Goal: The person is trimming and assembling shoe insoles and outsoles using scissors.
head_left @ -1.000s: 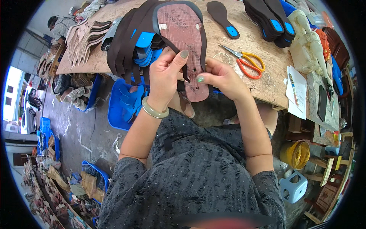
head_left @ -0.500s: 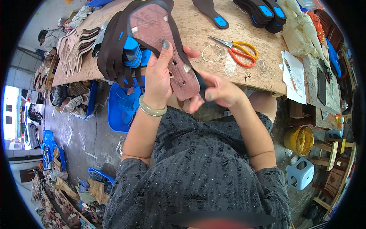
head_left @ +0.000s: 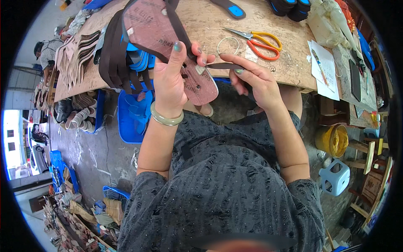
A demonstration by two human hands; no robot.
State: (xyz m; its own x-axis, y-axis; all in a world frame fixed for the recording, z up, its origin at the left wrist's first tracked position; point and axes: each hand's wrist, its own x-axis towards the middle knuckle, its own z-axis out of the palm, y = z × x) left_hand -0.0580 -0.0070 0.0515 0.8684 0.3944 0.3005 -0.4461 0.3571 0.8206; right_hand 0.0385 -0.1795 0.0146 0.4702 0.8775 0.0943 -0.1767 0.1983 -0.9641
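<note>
Filling the near view, a dark grey textured top (head_left: 226, 180) sits below two bare forearms. Up from there, a pale green rounded bangle (head_left: 166, 116) rings the left wrist, and the left hand (head_left: 171, 86) is closed around a reddish-brown, sole-shaped board (head_left: 153, 35): thumb flat on its face, fingers wrapped behind, tips showing past the right edge. That board is tilted, held up at the table's near edge, its narrow end pointing down toward the lap, with small dark holes near that end.

And the right hand (head_left: 257, 82) is half curled, thumb and forefinger pinching a narrow dark brown strip (head_left: 222, 66), which runs across from beside the left fingertips!

Below the table edge sits a blue plastic bin (head_left: 126, 122) of blue pieces. On the pale wooden table (head_left: 285, 73), just left of the board, hangs a layered bundle of long dark brown pieces (head_left: 111, 63). Farther in, a thin cream-coloured loop (head_left: 228, 45) lies beside pointed metal scissors with orange and yellow handles (head_left: 264, 44).

Beyond, one dark brown sole-shaped piece with a blue end (head_left: 233, 9) lies near a similar stack (head_left: 289, 8). Far left, a co-worker (head_left: 47, 52) leans over.
</note>
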